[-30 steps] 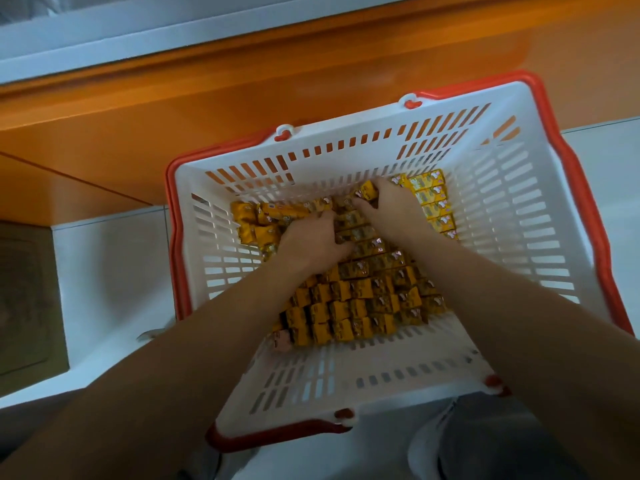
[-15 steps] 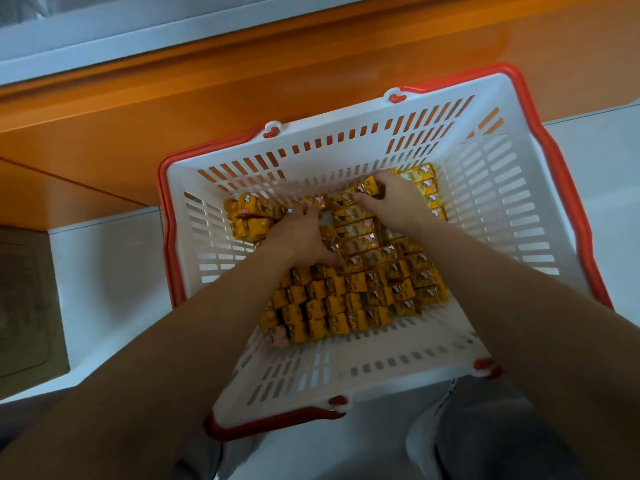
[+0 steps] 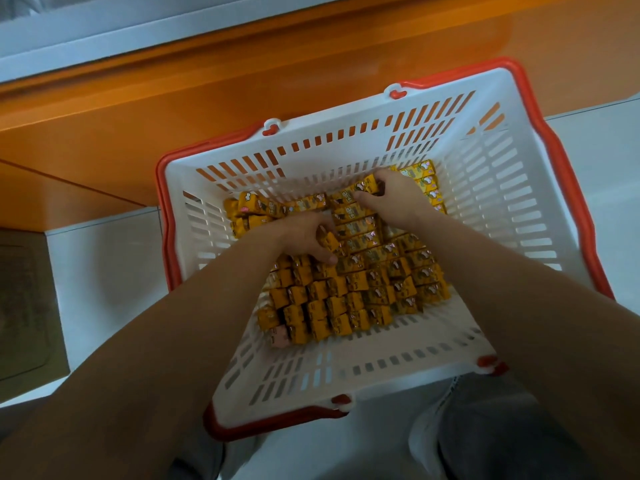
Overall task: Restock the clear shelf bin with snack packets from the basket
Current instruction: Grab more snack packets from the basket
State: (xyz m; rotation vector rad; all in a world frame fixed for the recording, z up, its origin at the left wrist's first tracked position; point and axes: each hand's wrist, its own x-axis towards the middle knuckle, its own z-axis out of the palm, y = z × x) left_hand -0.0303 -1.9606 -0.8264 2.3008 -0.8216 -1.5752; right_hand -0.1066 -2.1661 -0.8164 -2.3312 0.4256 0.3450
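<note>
On the left, my left hand [image 3: 304,237] has not moved across the basket [image 3: 502,188] over the last second, but its grip has changed. It was lying on the pile, and now the fingers and thumb are curled round one yellow packet [image 3: 328,241], tipped up out of its row. The rest of the snack packets [image 3: 349,299] lie packed in rows on the basket floor below my wrists. One pink packet [image 3: 278,339] sits at the near left corner of the pile.

Further right, my right hand [image 3: 398,199] is at the far wall, also where it was. The thumb lies along a far-row packet [image 3: 362,189] and the fingers hook over its other side, so that grip is closed on it too. Half a second ago it was only feeling along that row.

I take it the gathering is finishing and the lift-out comes next. I have only a packet in each hand, so the basket will need many more trips. The clear shelf bin is nowhere in my view. Only the orange panel [image 3: 173,98] shows beyond the basket, so I will have to look up to find it.
</note>
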